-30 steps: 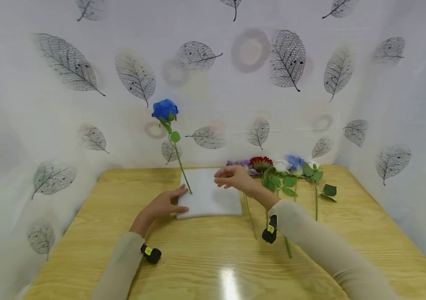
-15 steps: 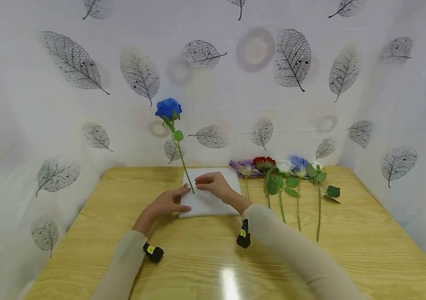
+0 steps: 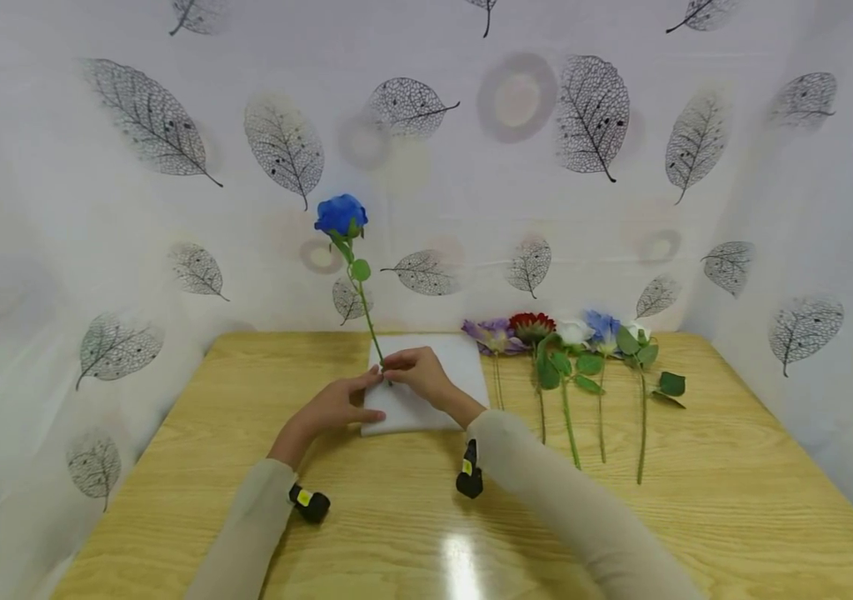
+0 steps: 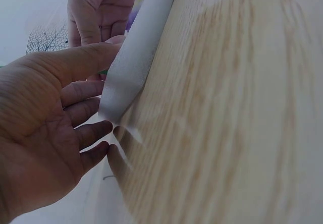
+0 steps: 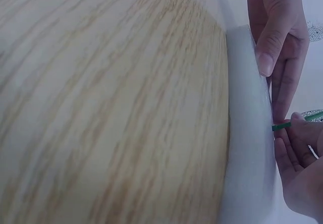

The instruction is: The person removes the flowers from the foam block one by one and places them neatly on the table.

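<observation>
Fingers of right hand [image 3: 417,372] pinch the blue rose [image 3: 341,215] low on its stem, just above the foam block [image 3: 437,400]; left hand [image 3: 336,404] lies flat-fingered on block's left edge.
Judged: stem light, thin, whippy; top-heavy bloom; foam soft, crushable; grip stem near its base.

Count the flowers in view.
6. A blue rose stands upright in the white foam, its stem held by the right hand. Five lie in a row right of the foam: purple, red, white, light blue, white. Leaves may hide more.
</observation>
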The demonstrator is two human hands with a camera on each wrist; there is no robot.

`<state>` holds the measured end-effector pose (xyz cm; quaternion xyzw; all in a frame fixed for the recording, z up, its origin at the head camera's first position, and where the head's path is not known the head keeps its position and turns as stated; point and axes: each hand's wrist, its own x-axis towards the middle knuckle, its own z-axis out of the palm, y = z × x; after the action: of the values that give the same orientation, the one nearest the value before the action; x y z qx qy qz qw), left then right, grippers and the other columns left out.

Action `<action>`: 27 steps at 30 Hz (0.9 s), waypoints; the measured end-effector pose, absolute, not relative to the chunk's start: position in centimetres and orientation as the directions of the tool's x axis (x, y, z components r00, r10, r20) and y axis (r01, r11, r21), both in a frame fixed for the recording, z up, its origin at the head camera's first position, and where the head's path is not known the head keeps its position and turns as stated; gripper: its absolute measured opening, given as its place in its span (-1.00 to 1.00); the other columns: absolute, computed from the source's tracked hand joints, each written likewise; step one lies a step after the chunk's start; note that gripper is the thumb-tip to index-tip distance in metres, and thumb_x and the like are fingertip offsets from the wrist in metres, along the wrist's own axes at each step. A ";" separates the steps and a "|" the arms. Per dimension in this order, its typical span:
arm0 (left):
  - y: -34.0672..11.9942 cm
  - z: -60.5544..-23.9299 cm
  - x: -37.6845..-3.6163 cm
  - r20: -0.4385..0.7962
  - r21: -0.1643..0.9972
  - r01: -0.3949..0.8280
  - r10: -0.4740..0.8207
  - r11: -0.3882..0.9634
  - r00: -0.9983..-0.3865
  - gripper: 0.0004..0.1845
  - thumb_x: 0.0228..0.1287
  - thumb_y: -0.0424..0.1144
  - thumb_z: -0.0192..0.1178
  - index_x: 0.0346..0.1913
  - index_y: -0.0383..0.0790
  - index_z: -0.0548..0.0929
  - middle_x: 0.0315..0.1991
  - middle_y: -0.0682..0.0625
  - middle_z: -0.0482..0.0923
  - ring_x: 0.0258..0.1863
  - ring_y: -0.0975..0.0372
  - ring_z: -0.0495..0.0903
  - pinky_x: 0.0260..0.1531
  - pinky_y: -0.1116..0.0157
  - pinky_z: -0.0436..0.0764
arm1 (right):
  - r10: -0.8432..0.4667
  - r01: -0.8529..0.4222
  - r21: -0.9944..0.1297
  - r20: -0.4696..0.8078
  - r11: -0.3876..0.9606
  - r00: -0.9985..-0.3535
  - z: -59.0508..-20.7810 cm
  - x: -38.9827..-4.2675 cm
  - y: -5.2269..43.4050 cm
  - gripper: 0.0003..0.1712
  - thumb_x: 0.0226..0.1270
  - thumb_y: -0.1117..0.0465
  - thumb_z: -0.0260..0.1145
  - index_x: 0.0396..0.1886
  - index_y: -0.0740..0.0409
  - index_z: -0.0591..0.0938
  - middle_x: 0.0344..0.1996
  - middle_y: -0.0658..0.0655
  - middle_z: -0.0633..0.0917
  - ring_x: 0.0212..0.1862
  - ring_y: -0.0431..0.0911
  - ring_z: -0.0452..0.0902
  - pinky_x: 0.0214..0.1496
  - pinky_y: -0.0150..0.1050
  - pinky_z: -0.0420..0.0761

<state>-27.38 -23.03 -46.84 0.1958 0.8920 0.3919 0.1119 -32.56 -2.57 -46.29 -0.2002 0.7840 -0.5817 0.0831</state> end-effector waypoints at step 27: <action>-23.0 -46.6 -27.3 -0.025 0.754 0.279 0.451 0.595 -0.892 -0.13 0.27 -0.05 0.44 0.54 -0.21 0.28 0.59 -0.12 0.10 0.58 -0.08 0.12 0.53 -0.11 0.19 | -0.388 -0.219 -0.940 0.105 0.263 -0.915 -45.9 -32.5 -3.0 -0.75 0.33 0.43 0.39 -0.01 0.40 0.75 -0.09 0.33 0.80 -0.28 -0.22 0.69 -0.28 -0.46 0.57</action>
<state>-27.25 -22.98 -46.62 0.2060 0.8865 0.4002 0.1074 -32.48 -2.98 -45.89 -0.1921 0.7911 -0.5760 0.0734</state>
